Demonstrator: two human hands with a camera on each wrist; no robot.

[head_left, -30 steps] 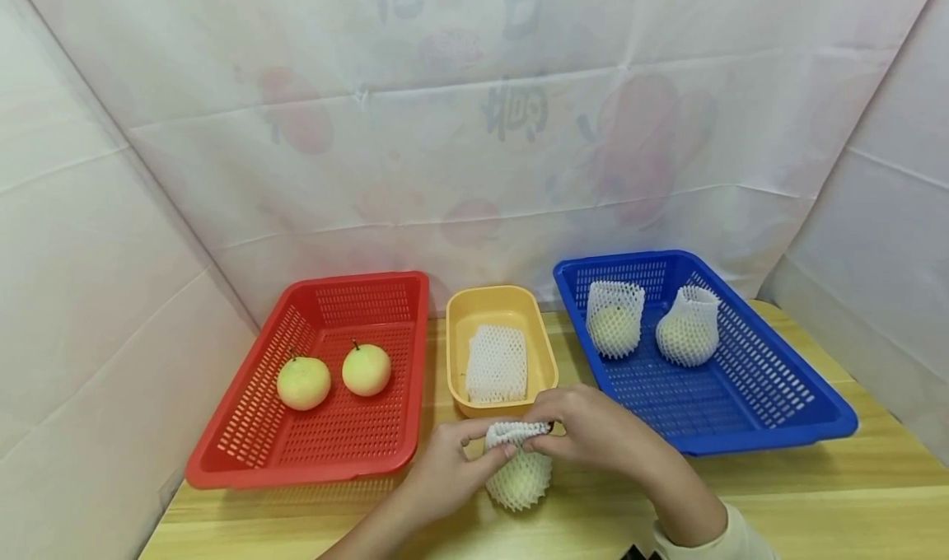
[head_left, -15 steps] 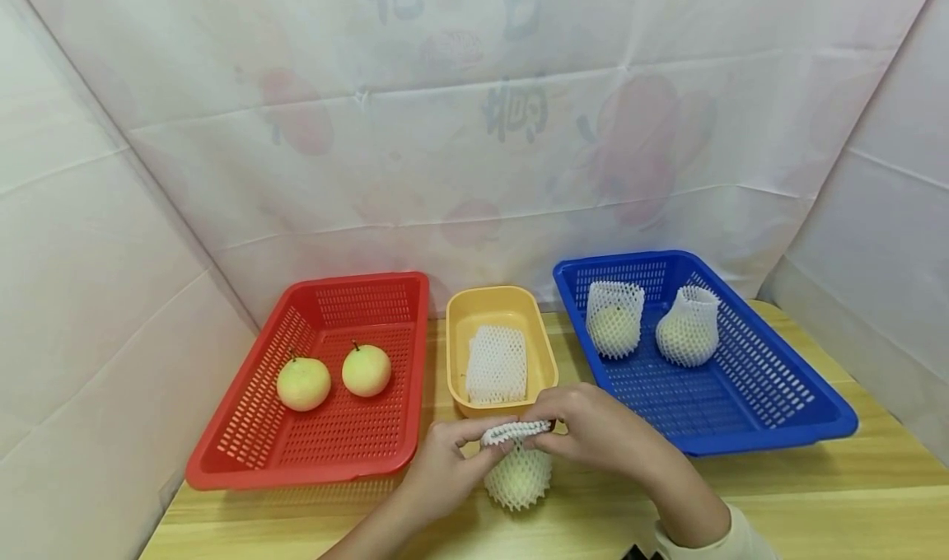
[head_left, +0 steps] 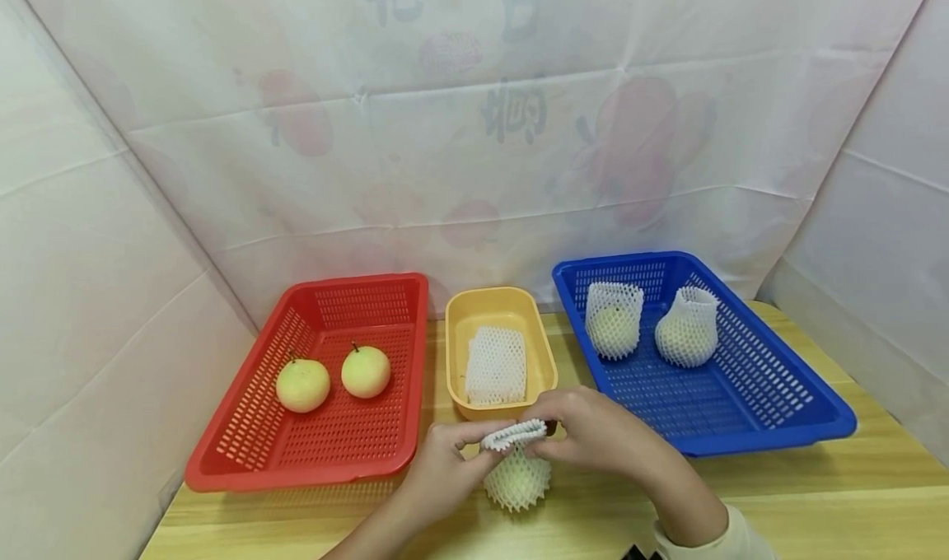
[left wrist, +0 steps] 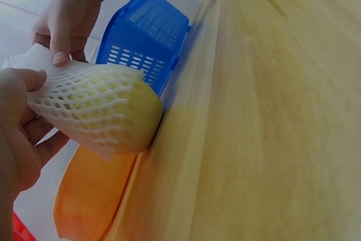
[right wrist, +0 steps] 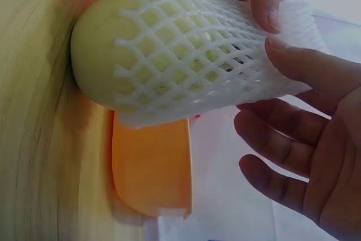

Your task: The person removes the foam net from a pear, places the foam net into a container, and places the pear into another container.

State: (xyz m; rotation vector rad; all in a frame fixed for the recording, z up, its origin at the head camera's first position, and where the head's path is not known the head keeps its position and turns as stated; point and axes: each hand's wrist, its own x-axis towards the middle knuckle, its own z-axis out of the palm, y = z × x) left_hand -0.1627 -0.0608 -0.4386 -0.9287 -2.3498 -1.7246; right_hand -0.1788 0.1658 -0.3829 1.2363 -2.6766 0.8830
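Note:
A pale yellow-green pear (right wrist: pixel 93 55) stands on the table in front of the yellow tub, sheathed in a white foam net sleeve (head_left: pixel 519 479). Its lower end pokes bare out of the netting in both wrist views. My left hand (head_left: pixel 445 471) pinches the left side of the sleeve's upper end between thumb and fingers. On the opposite side, my right hand (head_left: pixel 586 430) pinches the same gathered end, its other fingers loosely bent in the right wrist view. The sleeve's mouth is squeezed into a narrow slit above the pear. No stem shows through the netting.
A red basket (head_left: pixel 311 479) at left holds two bare pears (head_left: pixel 303 385). The yellow tub (head_left: pixel 501 296) contains flat foam nets (head_left: pixel 497 365). At right, a blue basket (head_left: pixel 771 442) holds two netted pears (head_left: pixel 686 336). White cloth (head_left: pixel 474 156) hangs behind.
The sleeve's mouth has flattened from a wider, folded opening to a narrow slit, tilting a little. Both hands stay at nearly the same place, and the pear has barely moved.

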